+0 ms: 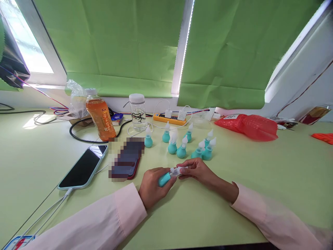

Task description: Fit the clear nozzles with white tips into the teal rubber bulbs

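My left hand is wrapped round the teal bulb of a nasal aspirator, which lies tilted with its clear end toward the right. At that clear end, the fingertips of my right hand pinch the whitish tip. Part of the tip is hidden by the fingers. Just beyond my hands, several more teal bulb aspirators stand upright on the table, their pale nozzles pointing up.
Left of my hands lie a dark phone with a red edge and a pale-cased phone on a cable. Behind are an orange drink bottle, a clear jar, an orange power strip and a red plastic bag.
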`<state>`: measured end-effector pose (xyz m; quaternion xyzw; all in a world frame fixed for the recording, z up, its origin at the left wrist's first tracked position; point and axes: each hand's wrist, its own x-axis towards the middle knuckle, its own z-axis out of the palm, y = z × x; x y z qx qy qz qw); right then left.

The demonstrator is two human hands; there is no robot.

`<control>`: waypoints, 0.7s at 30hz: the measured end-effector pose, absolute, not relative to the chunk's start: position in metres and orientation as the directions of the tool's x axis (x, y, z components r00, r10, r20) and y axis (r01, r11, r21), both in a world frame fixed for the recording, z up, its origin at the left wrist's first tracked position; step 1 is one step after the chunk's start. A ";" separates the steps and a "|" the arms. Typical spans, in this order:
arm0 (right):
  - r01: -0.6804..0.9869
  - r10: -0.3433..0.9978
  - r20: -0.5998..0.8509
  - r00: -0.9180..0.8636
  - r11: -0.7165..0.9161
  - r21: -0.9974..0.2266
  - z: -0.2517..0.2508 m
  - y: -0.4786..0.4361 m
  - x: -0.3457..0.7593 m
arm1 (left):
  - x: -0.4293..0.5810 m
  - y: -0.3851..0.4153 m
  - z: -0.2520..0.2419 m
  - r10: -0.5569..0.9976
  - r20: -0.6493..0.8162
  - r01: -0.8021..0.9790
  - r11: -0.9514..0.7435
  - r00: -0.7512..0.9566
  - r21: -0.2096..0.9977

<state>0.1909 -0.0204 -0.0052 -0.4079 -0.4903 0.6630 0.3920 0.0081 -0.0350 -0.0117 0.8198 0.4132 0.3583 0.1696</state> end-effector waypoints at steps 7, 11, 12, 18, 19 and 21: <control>-0.081 0.903 -0.187 -0.386 -0.235 -0.969 -0.003 -0.022 0.188 | 0.008 -0.034 -0.017 0.714 0.536 0.555 -0.694 0.450 0.458; -0.023 0.894 -0.237 -0.380 -0.265 -0.964 0.000 -0.024 0.186 | 0.008 -0.036 -0.016 0.673 0.578 0.575 -0.723 0.462 0.383; -0.016 0.894 -0.243 -0.377 -0.268 -0.963 0.001 -0.024 0.186 | 0.008 -0.036 -0.016 0.664 0.595 0.578 -0.727 0.453 0.371; -0.033 0.911 -0.218 -0.349 -0.244 -0.969 0.004 -0.028 0.184 | 0.008 -0.037 -0.015 0.628 0.625 0.567 -0.753 0.465 0.335; -0.045 0.916 -0.213 -0.340 -0.242 -0.969 0.005 -0.029 0.183 | 0.008 -0.037 -0.015 0.625 0.630 0.559 -0.756 0.461 0.340; -0.060 0.932 -0.181 -0.312 -0.210 -0.976 0.008 -0.033 0.180 | 0.008 -0.035 -0.015 0.620 0.650 0.531 -0.763 0.441 0.368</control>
